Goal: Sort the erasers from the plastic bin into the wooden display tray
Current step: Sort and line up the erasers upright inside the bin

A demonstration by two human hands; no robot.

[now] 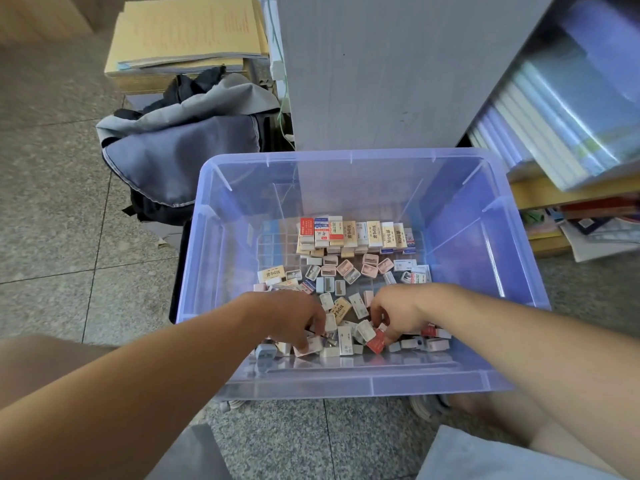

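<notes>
Nearest the camera, at the front end of the plastic bin (346, 388), the left hand (294, 317) curls its fingers round a white eraser (309, 348) in the heap. The right hand (401, 310) pinches a red eraser (376, 342) between thumb and fingertips. Beyond them loose erasers (349, 271) litter the bin floor. Farther back, a row of erasers (356, 233) stands upright along the far side of a gridded tray (277, 247). Behind the bin lie a grey backpack (183, 147) and stacked papers (187, 32).

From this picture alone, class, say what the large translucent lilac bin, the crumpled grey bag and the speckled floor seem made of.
Large translucent lilac bin: glossy moulded plastic; dark shapes show through its wall. Crumpled grey bag: probably soft matte fabric; it folds, with a stitched edge. Speckled floor: likely granite or terrazzo tiles; grainy flecks, straight joints.
</notes>
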